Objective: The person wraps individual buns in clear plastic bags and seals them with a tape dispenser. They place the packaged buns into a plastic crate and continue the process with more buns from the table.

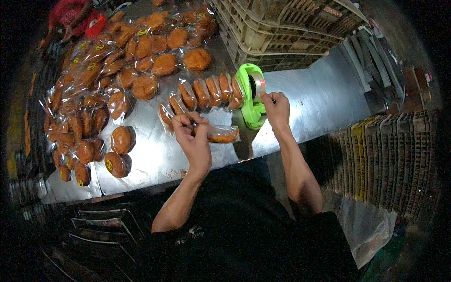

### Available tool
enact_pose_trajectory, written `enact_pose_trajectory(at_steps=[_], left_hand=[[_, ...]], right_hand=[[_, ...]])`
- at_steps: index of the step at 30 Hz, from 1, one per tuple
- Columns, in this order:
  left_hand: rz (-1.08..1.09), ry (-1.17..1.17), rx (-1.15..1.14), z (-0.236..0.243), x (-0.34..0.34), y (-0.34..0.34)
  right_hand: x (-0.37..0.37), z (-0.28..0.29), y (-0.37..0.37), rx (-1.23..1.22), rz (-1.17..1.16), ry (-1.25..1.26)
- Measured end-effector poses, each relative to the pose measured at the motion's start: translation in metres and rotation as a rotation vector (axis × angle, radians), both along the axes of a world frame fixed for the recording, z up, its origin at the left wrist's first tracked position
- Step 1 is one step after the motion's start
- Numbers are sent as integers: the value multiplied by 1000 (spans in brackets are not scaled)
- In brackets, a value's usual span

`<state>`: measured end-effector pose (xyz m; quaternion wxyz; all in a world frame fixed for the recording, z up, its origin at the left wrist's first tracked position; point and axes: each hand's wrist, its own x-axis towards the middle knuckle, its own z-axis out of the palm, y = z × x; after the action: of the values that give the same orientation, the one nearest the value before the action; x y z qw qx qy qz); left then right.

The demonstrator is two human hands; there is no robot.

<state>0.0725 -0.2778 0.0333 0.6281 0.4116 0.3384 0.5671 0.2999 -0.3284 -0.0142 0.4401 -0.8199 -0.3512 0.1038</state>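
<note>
My left hand (192,136) is pinched on the gathered end of a clear bag with a brown bun (221,136) lying sideways in it. My right hand (277,108) is closed at the front of the tape roll (256,84) in a green dispenser (249,113), its fingertips pinched there; the tape between them is too small to make out. A row of bagged buns (211,94) stands on edge left of the dispenser. Many more bagged buns (141,87), some with yellow stickers, lie across the left of the metal table (319,103).
Stacked plastic crates (282,28) sit at the back of the table. More crates (376,164) stand below its right edge, and dark trays (101,223) are stacked below at the left. Another person (66,19) in red is at the far top left. Metal strips (361,56) lie at the right.
</note>
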Motion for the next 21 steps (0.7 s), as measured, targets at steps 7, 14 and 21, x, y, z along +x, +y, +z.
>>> enact_pose_trajectory(at_steps=[7, 14, 21], left_hand=[[49, 14, -23, -24, 2, 10], [56, 94, 122, -6, 7, 0], [-150, 15, 422, 26, -36, 7]], right_hand=[[-68, 14, -48, -63, 24, 607], [-130, 59, -13, 376, 371, 229], [-122, 90, -1, -217, 658, 1216]])
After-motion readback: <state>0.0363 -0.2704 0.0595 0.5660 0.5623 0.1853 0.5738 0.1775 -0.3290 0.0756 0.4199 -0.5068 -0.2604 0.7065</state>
